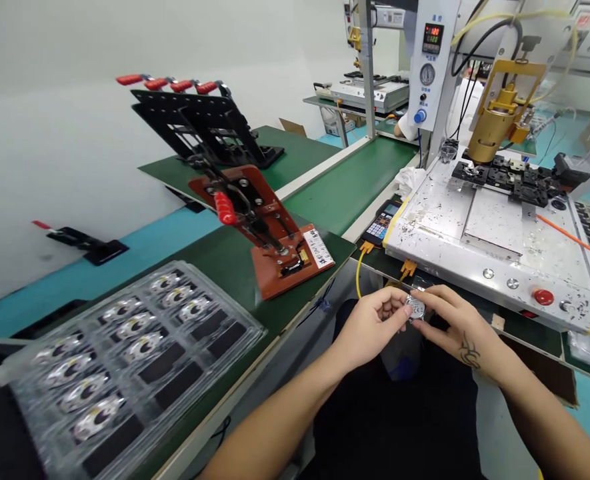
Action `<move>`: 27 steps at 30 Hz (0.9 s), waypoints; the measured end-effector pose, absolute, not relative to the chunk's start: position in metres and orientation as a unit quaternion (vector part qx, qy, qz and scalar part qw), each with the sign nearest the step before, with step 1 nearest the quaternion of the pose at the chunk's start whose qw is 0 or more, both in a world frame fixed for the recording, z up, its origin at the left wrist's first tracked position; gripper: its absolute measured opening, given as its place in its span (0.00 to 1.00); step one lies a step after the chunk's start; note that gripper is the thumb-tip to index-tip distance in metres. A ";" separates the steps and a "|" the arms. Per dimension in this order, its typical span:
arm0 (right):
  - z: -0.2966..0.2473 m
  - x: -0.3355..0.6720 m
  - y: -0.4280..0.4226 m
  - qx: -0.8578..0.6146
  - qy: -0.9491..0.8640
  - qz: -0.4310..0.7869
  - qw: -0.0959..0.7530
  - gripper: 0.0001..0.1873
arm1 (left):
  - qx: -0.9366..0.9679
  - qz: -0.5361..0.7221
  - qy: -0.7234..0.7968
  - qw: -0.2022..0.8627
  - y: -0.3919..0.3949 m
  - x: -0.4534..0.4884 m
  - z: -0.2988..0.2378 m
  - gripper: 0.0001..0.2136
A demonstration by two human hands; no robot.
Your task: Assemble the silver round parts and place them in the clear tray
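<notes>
Head-worn camera faces forward and down, close above left hand (375, 325) and right hand (457, 323) pinching a silver part (415, 308); toggle-clamp jig (275, 257) lies left of the grip.

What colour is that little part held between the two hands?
Silvery metal; the little part shows best in the head view.

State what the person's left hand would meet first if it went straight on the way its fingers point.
The small silver part, which the left hand is touching now; directly behind it, probably the right hand, which holds the part too. Depth between them is hard to judge.
</notes>
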State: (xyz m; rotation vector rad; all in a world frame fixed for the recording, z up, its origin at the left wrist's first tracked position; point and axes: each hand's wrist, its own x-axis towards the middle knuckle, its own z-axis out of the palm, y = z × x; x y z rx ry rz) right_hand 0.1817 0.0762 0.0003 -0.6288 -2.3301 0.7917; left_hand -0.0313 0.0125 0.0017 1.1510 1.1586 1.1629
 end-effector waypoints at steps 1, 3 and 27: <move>0.003 0.180 0.077 -0.224 -0.887 0.276 0.294 0.27 | 0.490 0.488 0.489 0.532 0.011 -0.032 0.003 0.12; 0.007 0.176 0.078 -0.201 -0.901 0.243 0.299 0.28 | 0.523 0.470 0.497 0.508 0.007 -0.036 0.010 0.11; 0.038 0.076 0.120 -0.140 -0.885 0.226 0.382 0.17 | 0.567 0.651 0.504 -0.027 0.080 -0.257 0.190 0.20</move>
